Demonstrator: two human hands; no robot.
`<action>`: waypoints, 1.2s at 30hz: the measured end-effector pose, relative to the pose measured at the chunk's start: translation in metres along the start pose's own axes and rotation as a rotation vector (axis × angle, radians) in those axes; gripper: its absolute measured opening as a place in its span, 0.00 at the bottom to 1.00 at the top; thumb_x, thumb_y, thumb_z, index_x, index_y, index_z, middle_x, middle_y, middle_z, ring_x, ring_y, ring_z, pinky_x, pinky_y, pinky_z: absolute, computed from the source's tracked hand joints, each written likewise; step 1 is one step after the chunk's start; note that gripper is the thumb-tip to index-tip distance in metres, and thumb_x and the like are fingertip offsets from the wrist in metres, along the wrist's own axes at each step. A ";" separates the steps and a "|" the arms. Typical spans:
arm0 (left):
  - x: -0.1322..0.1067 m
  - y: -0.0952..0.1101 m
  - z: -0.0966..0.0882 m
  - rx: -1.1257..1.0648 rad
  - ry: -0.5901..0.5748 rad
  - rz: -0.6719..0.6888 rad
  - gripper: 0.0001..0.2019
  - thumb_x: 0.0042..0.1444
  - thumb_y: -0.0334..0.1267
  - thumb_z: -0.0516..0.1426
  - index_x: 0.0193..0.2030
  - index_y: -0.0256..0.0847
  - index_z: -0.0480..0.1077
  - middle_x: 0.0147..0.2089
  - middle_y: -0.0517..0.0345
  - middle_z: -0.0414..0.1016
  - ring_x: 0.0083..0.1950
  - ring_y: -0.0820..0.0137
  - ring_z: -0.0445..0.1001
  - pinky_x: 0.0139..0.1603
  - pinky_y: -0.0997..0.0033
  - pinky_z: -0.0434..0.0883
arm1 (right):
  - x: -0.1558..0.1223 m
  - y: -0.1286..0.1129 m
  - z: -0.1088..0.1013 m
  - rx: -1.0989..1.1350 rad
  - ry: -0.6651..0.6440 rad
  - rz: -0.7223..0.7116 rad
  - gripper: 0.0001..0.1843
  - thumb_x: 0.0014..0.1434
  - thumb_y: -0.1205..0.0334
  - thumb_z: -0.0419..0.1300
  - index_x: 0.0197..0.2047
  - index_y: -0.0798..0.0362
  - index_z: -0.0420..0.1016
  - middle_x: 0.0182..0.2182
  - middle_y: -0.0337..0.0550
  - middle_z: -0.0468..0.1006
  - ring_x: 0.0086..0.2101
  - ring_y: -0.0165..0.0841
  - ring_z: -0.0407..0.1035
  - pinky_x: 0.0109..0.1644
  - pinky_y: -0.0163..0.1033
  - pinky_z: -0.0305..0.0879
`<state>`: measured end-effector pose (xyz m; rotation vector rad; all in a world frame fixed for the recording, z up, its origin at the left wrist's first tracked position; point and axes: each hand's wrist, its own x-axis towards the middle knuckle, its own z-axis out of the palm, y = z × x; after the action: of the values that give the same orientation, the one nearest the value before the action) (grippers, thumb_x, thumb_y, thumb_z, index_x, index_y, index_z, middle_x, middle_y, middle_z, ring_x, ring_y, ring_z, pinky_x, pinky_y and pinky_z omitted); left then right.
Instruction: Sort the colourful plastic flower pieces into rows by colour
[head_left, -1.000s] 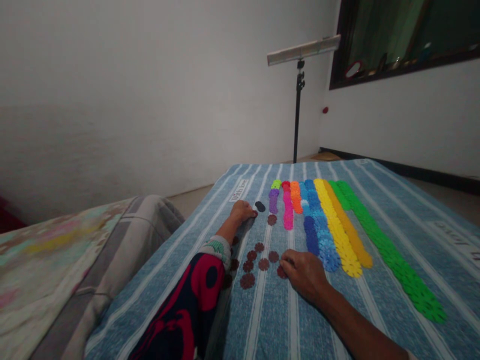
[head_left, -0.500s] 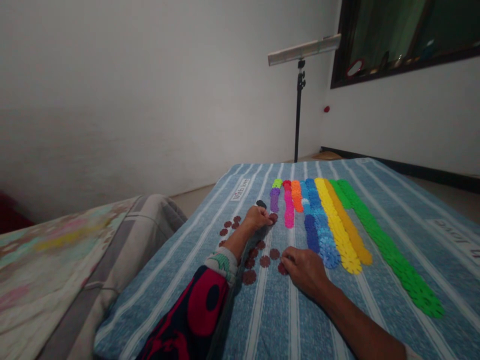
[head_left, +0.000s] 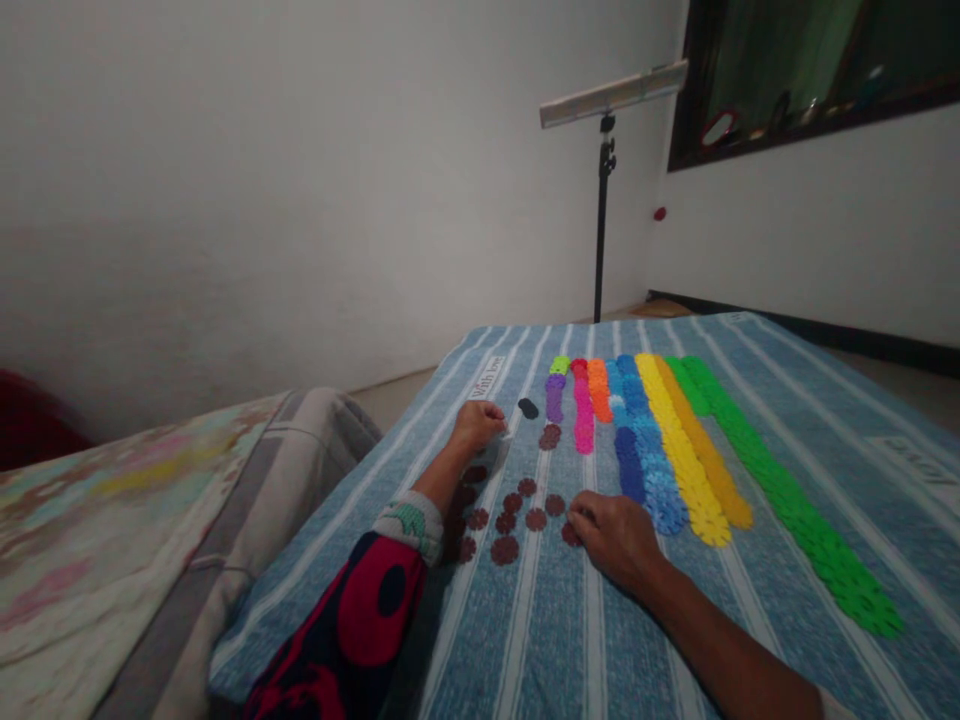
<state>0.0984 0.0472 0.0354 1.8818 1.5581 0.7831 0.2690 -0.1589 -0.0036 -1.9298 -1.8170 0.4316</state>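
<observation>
My left hand (head_left: 480, 424) hovers over the left side of the table, thumb and forefinger slightly apart, with nothing visible between them. Under and beside its forearm lie several loose brown notched plastic discs (head_left: 505, 550). Two or more overlapping brown discs (head_left: 550, 437) sit below the short purple row (head_left: 555, 398), right of my left hand. My right hand (head_left: 615, 535) rests on the cloth with its fingers curled together. At its fingertips one brown disc (head_left: 571, 534) is partly covered; whether the fingers grip anything is hidden. A black disc pair (head_left: 528, 408) lies beyond my left hand.
Overlapping disc rows stretch across the striped blue cloth (head_left: 525, 640): pink (head_left: 583, 410), orange (head_left: 599, 390), blue (head_left: 654, 470), yellow (head_left: 686, 470) and a long green one (head_left: 795, 515). A cloth-covered bed (head_left: 150, 520) stands left. Behind the table is a lamp stand (head_left: 602, 220).
My left hand has let go of the brown disc below the purple row and moved left towards the loose discs. My right hand has stayed in nearly the same place.
</observation>
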 end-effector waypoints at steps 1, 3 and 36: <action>-0.001 -0.003 -0.008 0.072 0.001 -0.026 0.05 0.44 0.28 0.62 0.30 0.35 0.76 0.20 0.63 0.71 0.20 0.77 0.66 0.25 0.77 0.64 | 0.000 0.000 0.000 0.002 -0.001 0.000 0.12 0.63 0.61 0.53 0.34 0.50 0.79 0.31 0.40 0.83 0.34 0.33 0.74 0.34 0.35 0.52; -0.003 -0.009 -0.021 0.224 -0.006 -0.066 0.06 0.45 0.29 0.62 0.33 0.35 0.76 0.21 0.62 0.72 0.20 0.76 0.67 0.25 0.77 0.64 | 0.000 0.000 0.000 0.003 0.000 -0.004 0.13 0.63 0.61 0.53 0.33 0.50 0.78 0.31 0.40 0.82 0.34 0.33 0.74 0.34 0.35 0.52; 0.004 -0.023 -0.031 0.188 0.007 -0.108 0.02 0.44 0.31 0.62 0.26 0.35 0.74 0.24 0.58 0.76 0.24 0.75 0.71 0.25 0.79 0.63 | -0.001 0.004 0.002 0.010 0.004 -0.014 0.12 0.62 0.61 0.54 0.33 0.49 0.79 0.30 0.40 0.82 0.33 0.34 0.74 0.34 0.35 0.52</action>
<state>0.0611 0.0570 0.0398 1.9068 1.7753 0.6148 0.2713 -0.1598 -0.0072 -1.9090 -1.8219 0.4307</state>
